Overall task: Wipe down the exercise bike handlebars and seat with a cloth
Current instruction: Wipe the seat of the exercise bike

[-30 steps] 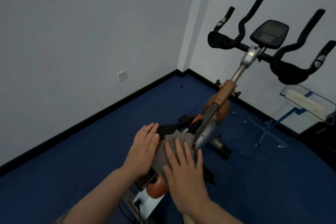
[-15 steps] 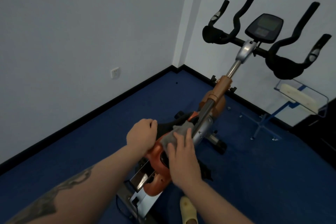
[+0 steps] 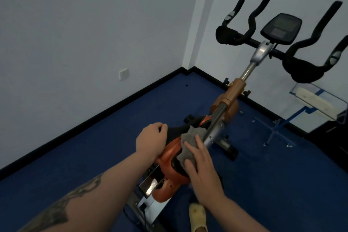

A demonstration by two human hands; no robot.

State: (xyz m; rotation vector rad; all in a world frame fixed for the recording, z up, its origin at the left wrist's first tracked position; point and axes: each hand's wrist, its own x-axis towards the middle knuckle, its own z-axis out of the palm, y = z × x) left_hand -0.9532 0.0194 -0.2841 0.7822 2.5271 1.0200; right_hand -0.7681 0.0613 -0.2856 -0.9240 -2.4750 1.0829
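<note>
Below the handlebars point(image 3: 293, 51), the right hand point(image 3: 202, 165) is pressing the grey cloth point(image 3: 190, 143) flat-fingered against the orange bike frame point(image 3: 169, 153), while the left hand point(image 3: 151, 141), fingers curled, is apparently bracing the black seat point(image 3: 177, 131).

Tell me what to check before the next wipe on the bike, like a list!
1. Cloth under the wiping hand: ok. The right hand presses the grey cloth with straight fingers.
2. Cloth on the bike: ok. It lies on the orange frame, beside the silver post.
3. Other hand steadying: ok. The left hand is curled over the black part next to the cloth.
4. Seat wiped: cannot tell. Hands and cloth hide that spot.
5. Handlebars wiped: cannot tell. Neither hand is near them now.
6. Floor by the feet: not ok. A yellow slipper lies close to the bike.
</note>
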